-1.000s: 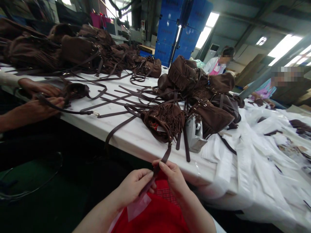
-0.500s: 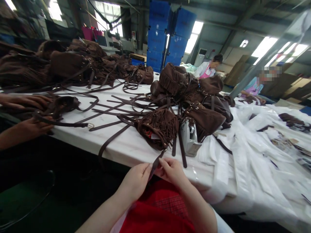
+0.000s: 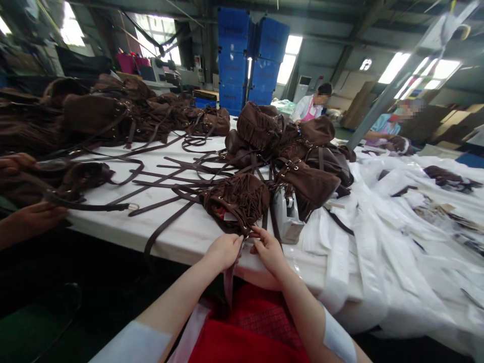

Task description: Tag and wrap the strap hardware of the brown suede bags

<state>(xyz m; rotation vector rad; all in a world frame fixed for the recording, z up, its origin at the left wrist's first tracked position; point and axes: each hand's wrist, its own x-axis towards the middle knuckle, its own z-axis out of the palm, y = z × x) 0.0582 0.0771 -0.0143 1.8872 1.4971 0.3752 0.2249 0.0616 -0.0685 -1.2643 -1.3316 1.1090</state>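
Observation:
A dark brown fringed bag (image 3: 242,199) lies at the table's front edge, its opening turned partly toward me. From its near corner a brown strap (image 3: 229,282) hangs over the edge, past my red apron. My left hand (image 3: 227,250) pinches this strap close to the bag's metal ring. Opposite it, my right hand (image 3: 266,248) has thumb and fingers closed at the strap's top end by the metal hardware; the fingertips partly hide the fitting. A grey tape dispenser (image 3: 287,217) stands just right of the bag.
More brown bags (image 3: 310,181) are heaped behind, with loose straps (image 3: 162,184) spread leftward over the white table (image 3: 170,232). Plastic bags (image 3: 363,252) cover the right side. At left, a co-worker's hands (image 3: 38,217) handle another bag. Two people work beyond the table.
Both my hands have moved up along the strap to the metal ring at the bag's corner. More strap now hangs below them. The view has shifted slightly to the right.

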